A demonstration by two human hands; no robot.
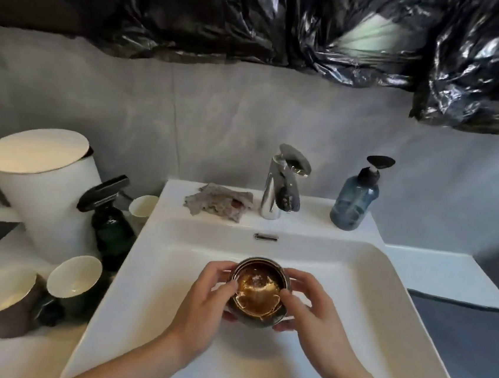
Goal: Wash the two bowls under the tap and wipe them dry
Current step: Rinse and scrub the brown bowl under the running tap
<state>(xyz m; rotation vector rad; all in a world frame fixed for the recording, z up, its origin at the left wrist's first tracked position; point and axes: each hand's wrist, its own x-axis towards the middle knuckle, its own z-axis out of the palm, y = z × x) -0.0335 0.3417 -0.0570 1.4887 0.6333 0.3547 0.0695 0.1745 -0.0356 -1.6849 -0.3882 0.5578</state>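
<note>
White basin (371, 281) fills the view below a grey wall hung with black plastic sheeting (259, 20), and I have the dark bowl (257, 291) held over the middle of it, between both hands. My left hand (205, 301) wraps the bowl's left side with fingers curled under and the thumb on the rim; my right hand (312, 309) grasps the right side the same way. Brown residue coats the inside. I see no water running from the chrome tap (282, 186), which stands well ahead of the hands, so I judge the step is to bring the bowl forward under the spout, keep one hand cupped beneath it, free the other for the lever, and tilt the bowl so the brown residue runs off into the basin. Glazed and wet, it will likely be slippery, so I would keep it low. Ahead and left of my hands lies a crumpled grey cloth (218, 205); ahead and right, a blue soap bottle (355, 200). I cannot tell which is the second bowl: pale cups (74, 275) sit on the worktop far left of my left hand, one partly blurred. The drain is hidden under the bowl.
</note>
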